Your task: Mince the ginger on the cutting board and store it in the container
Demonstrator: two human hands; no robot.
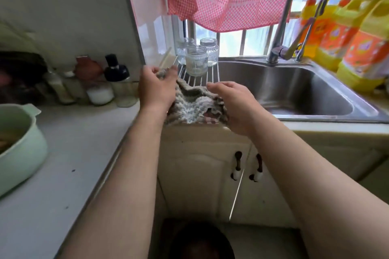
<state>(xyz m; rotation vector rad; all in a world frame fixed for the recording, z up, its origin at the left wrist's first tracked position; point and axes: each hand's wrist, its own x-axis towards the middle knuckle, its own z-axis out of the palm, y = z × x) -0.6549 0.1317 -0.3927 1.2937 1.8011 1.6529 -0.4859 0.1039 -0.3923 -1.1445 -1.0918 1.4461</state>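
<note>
At the sink's [294, 90] left end, both hands are on a grey knitted cloth [189, 105] draped over a wire rack [210, 73]. The left grip [154, 88] pinches the cloth's far corner between thumb and fingers. The right grip [233, 105] lies curled over its near right edge with the thumb hidden, so I cannot tell whether it clasps the cloth. No ginger or cutting board is in view, and mincing looks not yet begun. Three upright glass jars [196, 60], possible containers, stand on the rack just beyond the cloth, nearer the left grip. The surface [73, 143] extends leftward, carrying a green pot [23, 153].
</note>
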